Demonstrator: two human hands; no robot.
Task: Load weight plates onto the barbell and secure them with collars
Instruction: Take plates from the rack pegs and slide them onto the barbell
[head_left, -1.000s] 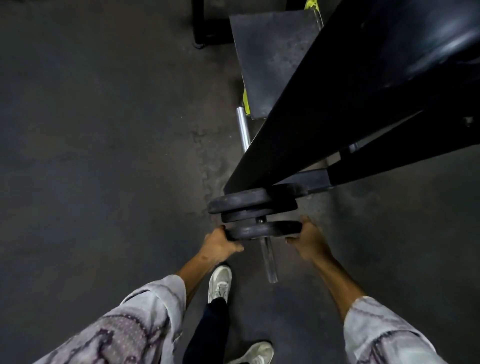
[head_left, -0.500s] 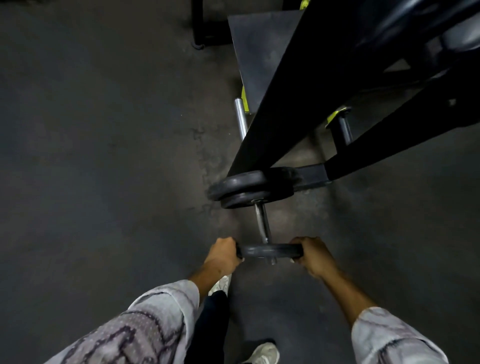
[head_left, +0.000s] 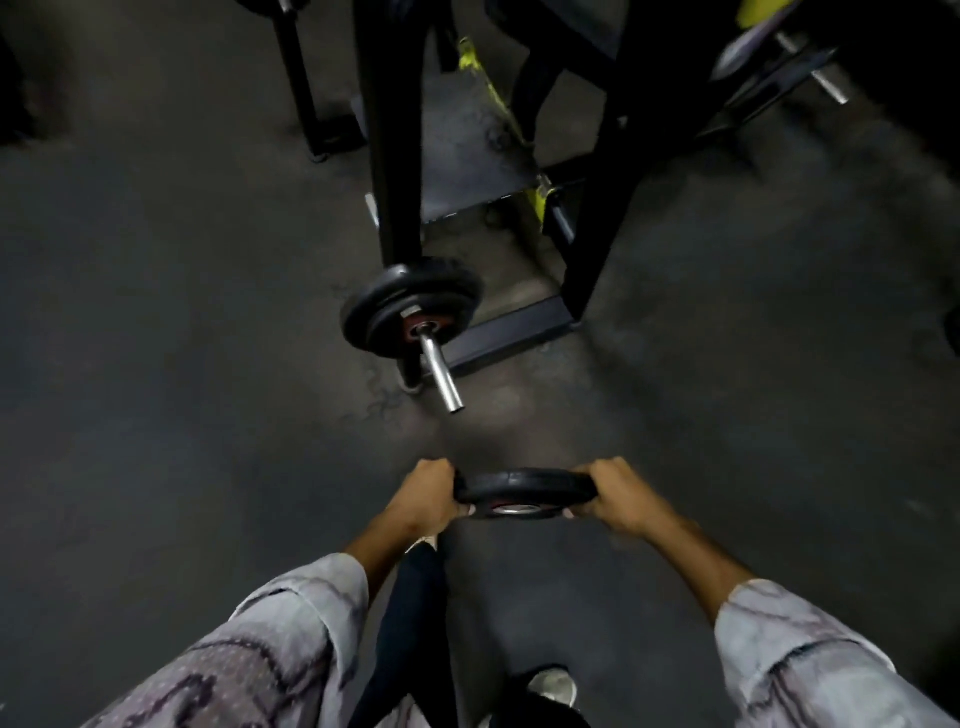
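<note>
the barbell (head_left: 439, 371) is pointing its bare chrome sleeve end toward the person and slightly to the right, its long axis running away into the black rack frame (head_left: 387, 156). two black plates (head_left: 410, 309) are sitting on the sleeve, pushed up against the rack upright, with the outer stretch of sleeve showing bare. a third plate (head_left: 524, 491) is being held in the air clear of the bar end, nearly edge-on, its hub facing down toward the person. the left hand (head_left: 423, 499) is gripping its left rim with curled fingers; the right hand (head_left: 613, 493) is gripping the right rim likewise. a grey platform (head_left: 467, 156) with yellow trim is lying beyond the rack on the dark floor (head_left: 156, 364). no lettering is reading clearly on the plates.
</note>
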